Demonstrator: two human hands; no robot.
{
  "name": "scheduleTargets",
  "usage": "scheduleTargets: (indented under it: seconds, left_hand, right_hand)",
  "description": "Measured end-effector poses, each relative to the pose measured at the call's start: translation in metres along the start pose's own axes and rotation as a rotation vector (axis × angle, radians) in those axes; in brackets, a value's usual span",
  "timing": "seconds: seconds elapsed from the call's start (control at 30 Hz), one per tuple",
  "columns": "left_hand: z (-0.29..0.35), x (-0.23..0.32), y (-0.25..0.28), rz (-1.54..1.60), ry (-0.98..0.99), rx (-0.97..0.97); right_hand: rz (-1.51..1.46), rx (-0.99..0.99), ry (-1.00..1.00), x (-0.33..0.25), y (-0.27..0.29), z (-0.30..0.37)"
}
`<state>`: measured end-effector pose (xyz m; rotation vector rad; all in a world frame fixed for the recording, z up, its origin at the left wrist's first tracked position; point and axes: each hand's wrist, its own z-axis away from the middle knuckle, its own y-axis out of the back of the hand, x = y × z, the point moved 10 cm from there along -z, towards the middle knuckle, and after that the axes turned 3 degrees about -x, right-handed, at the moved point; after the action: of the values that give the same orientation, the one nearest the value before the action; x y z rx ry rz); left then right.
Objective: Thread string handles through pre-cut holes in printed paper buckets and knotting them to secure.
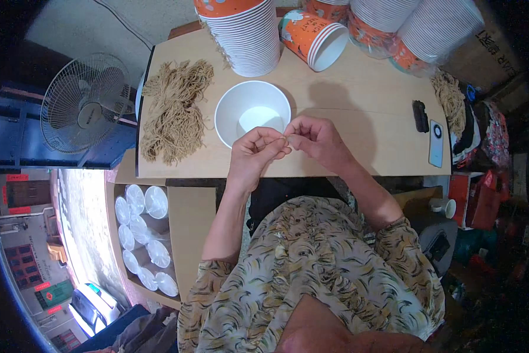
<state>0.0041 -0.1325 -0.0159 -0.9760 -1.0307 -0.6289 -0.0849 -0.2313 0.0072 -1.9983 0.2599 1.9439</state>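
Note:
Both my hands meet at the fingertips just above the table's near edge. My left hand [257,154] pinches with thumb and forefinger, and my right hand [318,143] pinches right against it. Whatever is between the fingertips is too small to make out. Just beyond them a round white paper bucket [224,133] stands with its open mouth up, partly behind my fingers. A bundle of tan twisted cords [176,112] lies left of the bucket. Behind it rises a tall stack of nested orange-and-white paper buckets [241,41].
More nested buckets [312,36] lie on their side at the back, beside wrapped stacks [382,17]. A phone [435,143] and a small black object [420,116] lie at the table's right. A fan [88,106] stands left; a carton [191,235] of plastic-wrapped stacks sits below.

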Motion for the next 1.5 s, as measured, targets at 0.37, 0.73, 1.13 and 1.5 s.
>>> scheduleTargets:
  seconds: [0.37,0.73,1.13,1.5]
  left_hand:
    - [0.003,0.001,0.0,-0.007,0.0,-0.006]
    - [0.008,0.007,-0.003,-0.104,-0.012,-0.048]
    - [0.005,0.002,0.001,-0.003,0.023,-0.05]
    - [0.005,0.003,0.0,-0.053,0.014,-0.023]
  right_hand:
    - [-0.015,-0.132,-0.079,0.007,-0.009,-0.001]
    - [-0.175,-0.264,-0.167,0.018,-0.013,0.0]
    - [-0.435,-0.236,-0.246,0.037,-0.014,0.002]
    - [-0.337,-0.235,-0.215,0.032,-0.016,0.001]
